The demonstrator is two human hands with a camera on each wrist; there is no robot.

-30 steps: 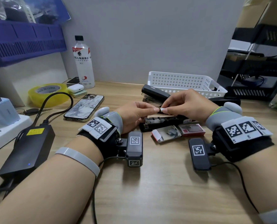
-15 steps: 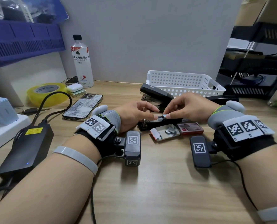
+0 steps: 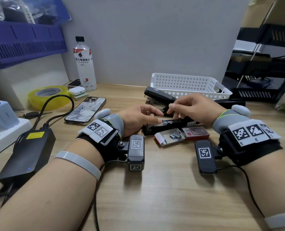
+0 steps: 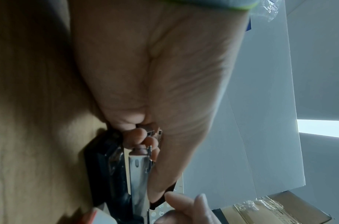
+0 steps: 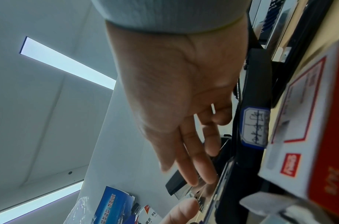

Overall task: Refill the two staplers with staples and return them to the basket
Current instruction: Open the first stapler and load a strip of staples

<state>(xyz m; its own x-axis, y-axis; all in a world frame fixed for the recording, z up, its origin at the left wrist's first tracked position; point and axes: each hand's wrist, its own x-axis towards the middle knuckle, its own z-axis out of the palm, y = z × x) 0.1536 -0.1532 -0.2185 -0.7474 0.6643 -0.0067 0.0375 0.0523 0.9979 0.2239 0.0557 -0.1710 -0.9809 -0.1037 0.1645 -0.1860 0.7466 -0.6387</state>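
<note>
A black stapler [image 3: 148,130] lies opened flat on the wooden table, its metal magazine [image 4: 140,174] facing up. My left hand [image 3: 155,118] holds its front end: the fingers [image 4: 138,136] curl against the magazine tip and the thumb lies along it. Just above the magazine is my right hand [image 3: 176,110], with fingers [image 5: 195,174] straight, loose and holding nothing. A second black stapler [image 3: 158,95] sits behind, in front of the white perforated basket [image 3: 188,84]. An open staple tray [image 3: 170,137] and its red sleeve [image 3: 195,133] lie in front of the stapler.
Left of my hands are a phone [image 3: 86,110], a black power adapter [image 3: 28,147] with cables, a power strip [image 3: 5,130], yellow tape [image 3: 46,95], an earbud case [image 3: 76,90] and a bottle [image 3: 84,64]. Black racks [image 3: 263,94] stand at the right.
Both hands pinched a staple strip above the stapler, then came down onto the magazine. My right fingers have let go and spread; the left hand stays at the stapler's front.
</note>
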